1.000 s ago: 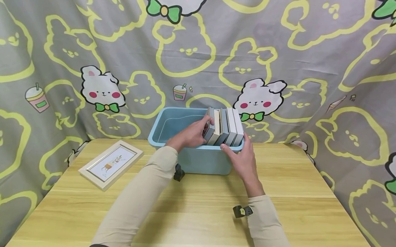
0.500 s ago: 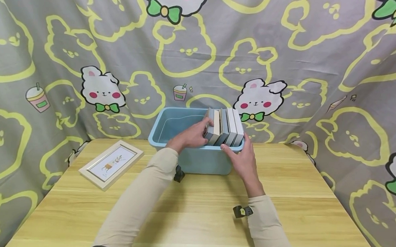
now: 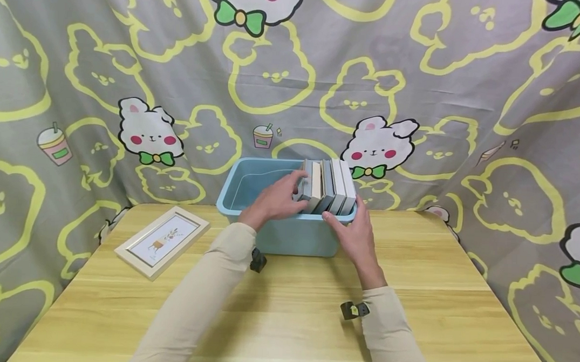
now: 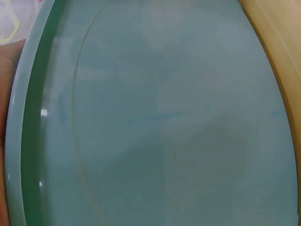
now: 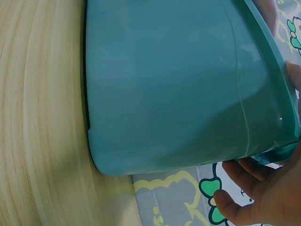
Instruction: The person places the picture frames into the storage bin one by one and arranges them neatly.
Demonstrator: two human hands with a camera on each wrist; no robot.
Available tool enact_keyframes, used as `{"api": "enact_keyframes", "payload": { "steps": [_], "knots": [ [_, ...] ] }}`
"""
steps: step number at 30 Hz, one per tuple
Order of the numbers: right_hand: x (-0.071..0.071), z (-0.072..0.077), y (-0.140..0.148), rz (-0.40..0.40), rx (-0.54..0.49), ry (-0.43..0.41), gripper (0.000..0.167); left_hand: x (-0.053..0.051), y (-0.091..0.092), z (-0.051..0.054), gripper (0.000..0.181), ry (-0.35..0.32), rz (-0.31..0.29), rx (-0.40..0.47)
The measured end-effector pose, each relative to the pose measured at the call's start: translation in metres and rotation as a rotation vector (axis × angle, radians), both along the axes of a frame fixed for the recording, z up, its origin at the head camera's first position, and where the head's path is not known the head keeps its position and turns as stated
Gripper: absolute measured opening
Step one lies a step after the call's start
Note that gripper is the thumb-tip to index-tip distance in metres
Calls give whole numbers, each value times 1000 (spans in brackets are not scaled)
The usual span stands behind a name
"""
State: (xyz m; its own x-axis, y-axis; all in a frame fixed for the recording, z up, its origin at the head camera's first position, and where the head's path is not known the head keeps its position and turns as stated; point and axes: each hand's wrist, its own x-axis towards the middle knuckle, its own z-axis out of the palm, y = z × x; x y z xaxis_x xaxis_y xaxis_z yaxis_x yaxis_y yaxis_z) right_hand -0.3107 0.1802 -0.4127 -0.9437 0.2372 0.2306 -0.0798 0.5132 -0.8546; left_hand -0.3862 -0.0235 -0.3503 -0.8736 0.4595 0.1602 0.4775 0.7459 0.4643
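A light blue plastic bin (image 3: 297,235) stands on the table. In its right half several flat rectangular pieces, which look like picture frames (image 3: 339,184), stand on edge in a row. My left hand (image 3: 278,195) reaches over the front rim beside the leftmost grey piece, fingers parted and slightly bent, grasping nothing that I can see. My right hand (image 3: 358,230) grips the bin's front right corner, thumb at the front rim and fingers round the right side. The left wrist view is mostly bin wall (image 4: 164,117); the right wrist view shows fingers (image 5: 242,179) under the rim.
A cream picture frame (image 3: 163,241) with a small plant drawing lies flat on the table's left side. The wooden table (image 3: 303,322) stretches in front of the bin. A grey curtain (image 3: 276,56) with yellow cartoon outlines hangs close behind and at both sides.
My left hand has shifted slightly left and its fingers have come away from the leftmost piece. My right hand has kept its place at the bin corner.
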Motion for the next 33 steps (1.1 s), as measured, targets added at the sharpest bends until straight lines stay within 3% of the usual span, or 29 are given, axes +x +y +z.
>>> {"api": "enact_keyframes", "payload": {
  "steps": [13,22,28,33],
  "knots": [
    [-2,-2,2,-11,11,-40,106,1,-78,7,64,-25,116,-56],
    [-1,0,1,1,1,-54,108,-1,-103,2,67,143,177,-106],
    [0,0,1,0,-9,-57,107,-4,-124,-1,68,146,256,-104],
    [0,0,1,5,-10,-47,107,-8,-144,-11,67,126,350,-91]
  ]
}}
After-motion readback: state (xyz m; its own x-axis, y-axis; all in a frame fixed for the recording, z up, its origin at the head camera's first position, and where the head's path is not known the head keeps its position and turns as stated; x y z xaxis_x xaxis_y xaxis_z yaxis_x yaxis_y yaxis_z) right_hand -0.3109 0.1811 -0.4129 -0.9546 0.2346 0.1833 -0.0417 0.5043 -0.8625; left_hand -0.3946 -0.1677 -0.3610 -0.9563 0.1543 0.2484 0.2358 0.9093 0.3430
